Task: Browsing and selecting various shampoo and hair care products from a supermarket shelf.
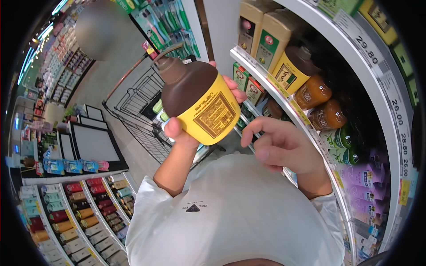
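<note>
A yellow pump bottle (211, 109) with a dark brown shoulder and pump is held up before my chest, tilted, its printed back label facing me. My left hand (181, 133) grips it, the thumb on the near side and fingertips showing round the far side. To the right of the bottle, apart from it, my right hand (279, 143) is raised with its fingers curled and nothing in them. A similar yellow and brown pump bottle (289, 74) stands on the shelf beyond, beside tall beige bottles (273, 38) with green and dark labels.
A wire shopping cart (143, 119) holding some goods stands behind the bottle. The curved store shelf (293, 103) runs close along my right, bearing amber bottles (314, 91) and purple pouches (364, 189). Toothbrush packs (166, 23) hang ahead; more stocked shelves (71, 212) are at lower left.
</note>
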A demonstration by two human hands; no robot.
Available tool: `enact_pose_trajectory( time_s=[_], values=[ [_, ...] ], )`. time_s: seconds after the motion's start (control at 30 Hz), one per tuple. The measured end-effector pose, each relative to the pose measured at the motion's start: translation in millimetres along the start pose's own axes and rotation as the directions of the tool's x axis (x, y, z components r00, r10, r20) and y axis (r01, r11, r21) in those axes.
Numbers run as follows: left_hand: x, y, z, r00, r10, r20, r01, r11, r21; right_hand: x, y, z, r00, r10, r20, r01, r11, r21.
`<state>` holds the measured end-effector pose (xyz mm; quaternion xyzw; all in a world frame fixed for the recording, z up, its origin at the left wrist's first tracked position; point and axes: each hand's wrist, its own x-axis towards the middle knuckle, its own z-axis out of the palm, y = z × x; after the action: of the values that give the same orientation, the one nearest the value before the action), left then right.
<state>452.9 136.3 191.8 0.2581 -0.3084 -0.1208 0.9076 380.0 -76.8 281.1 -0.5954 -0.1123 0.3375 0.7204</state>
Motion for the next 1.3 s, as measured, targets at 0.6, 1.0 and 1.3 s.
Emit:
enact_pose_trajectory(
  time_s=[0.6, 1.0, 1.3],
  values=[
    [64, -20, 78, 0.929, 0.28, 0.241, -0.367, 0.62, 0.693, -37, -21, 1, 0.336, -0.941, -0.033, 0.06, 0.056, -0.997],
    [106, 8, 122, 0.9, 0.383, 0.207, -0.436, 0.795, 0.421, -44, -87, 17, 0.139, -0.972, 0.188, -0.03, -0.194, -0.981],
    [43, -26, -27, 0.988, 0.082, 0.134, -0.156, 0.468, 0.87, -115, -130, -38, -0.022, -0.965, -0.26, 0.024, 0.259, -0.966]
  ],
)
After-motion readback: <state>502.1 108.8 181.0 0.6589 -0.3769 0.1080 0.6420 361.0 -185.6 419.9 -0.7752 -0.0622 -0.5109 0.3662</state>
